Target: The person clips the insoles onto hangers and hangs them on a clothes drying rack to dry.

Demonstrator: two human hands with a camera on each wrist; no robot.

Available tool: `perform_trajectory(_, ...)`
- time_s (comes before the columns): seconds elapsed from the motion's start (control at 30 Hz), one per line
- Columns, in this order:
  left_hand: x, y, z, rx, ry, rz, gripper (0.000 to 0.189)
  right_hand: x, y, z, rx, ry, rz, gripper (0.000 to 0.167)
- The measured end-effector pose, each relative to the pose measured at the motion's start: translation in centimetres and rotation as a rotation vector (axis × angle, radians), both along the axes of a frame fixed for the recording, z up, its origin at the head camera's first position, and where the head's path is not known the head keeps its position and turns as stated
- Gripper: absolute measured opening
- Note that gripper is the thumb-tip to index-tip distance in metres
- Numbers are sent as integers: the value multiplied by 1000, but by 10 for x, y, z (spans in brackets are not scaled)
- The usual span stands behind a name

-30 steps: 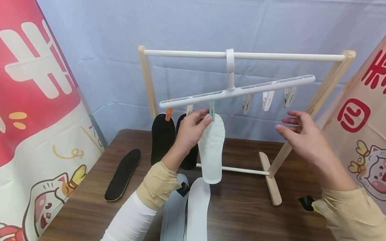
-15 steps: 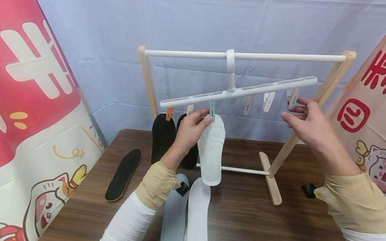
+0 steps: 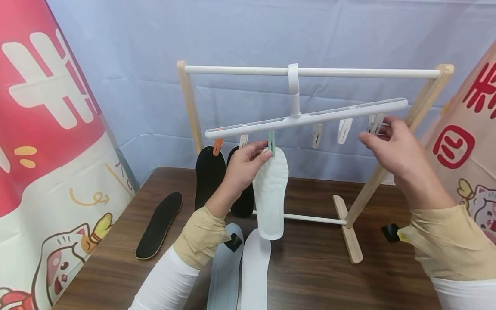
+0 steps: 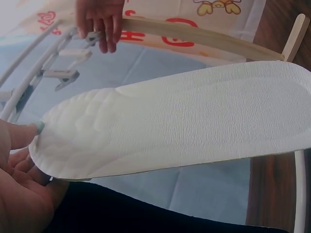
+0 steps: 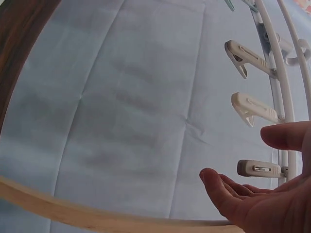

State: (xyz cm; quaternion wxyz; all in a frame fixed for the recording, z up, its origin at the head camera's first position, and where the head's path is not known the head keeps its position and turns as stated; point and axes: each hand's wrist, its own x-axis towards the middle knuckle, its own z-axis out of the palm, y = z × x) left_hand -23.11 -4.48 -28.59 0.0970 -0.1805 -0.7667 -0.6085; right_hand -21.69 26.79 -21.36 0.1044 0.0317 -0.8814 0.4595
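My left hand [image 3: 242, 168] pinches the top edge of a white insole [image 3: 270, 198], thumb in front and fingers behind it. A green clip [image 3: 271, 143] on the white hanger [image 3: 325, 115] sits at that edge. At the hanger's right end my right hand [image 3: 399, 155] is around the last grey-white clip [image 5: 260, 168]; in the right wrist view, thumb and fingers stand apart on either side of it. Two more pale clips, one greyish [image 3: 317, 135] and one white [image 3: 344, 130], hang further left. A black insole [image 3: 209, 181] hangs from an orange clip [image 3: 218, 143].
The hanger tilts, left end lower, on a wooden stand's white rail [image 3: 240, 69]. Another black insole [image 3: 244, 200] hangs partly behind my left hand. On the table [image 3: 310, 267] lie a black insole [image 3: 159, 226], a grey insole [image 3: 224, 275] and a white insole [image 3: 255, 271].
My right hand has moved up and right to the hanger's rightmost clip, its fingers now behind it. The left hand keeps its hold on the white insole.
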Motion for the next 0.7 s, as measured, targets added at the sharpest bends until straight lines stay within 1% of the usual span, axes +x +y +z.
perform_trajectory(0.07,0,-1,0,3,-6,-2,39,-2,-1,1,-6,25,-9,74)
perform_trajectory(0.2,0,-2,0,-4,-10,-8,39,-5,-4,4,-41,79,-14,40)
perform_trajectory(0.3,-1,-3,0,-8,-14,-9,39,-5,-7,5,-100,90,0,22)
perform_trajectory(0.4,-2,-4,-1,-7,-24,-8,39,-5,-10,5,-159,77,6,19)
perform_trajectory(0.5,-2,-5,-1,-7,-29,-7,39,-5,-11,5,-316,86,43,15)
perform_trajectory(0.57,-2,-5,0,-10,-27,-5,38,-4,-11,4,-432,112,78,15)
perform_trajectory(0.63,-2,-5,0,-21,-23,-1,38,-4,-11,3,-516,131,105,15)
perform_trajectory(0.7,-1,-6,0,-43,-13,8,38,-3,-10,2,-557,135,117,16)
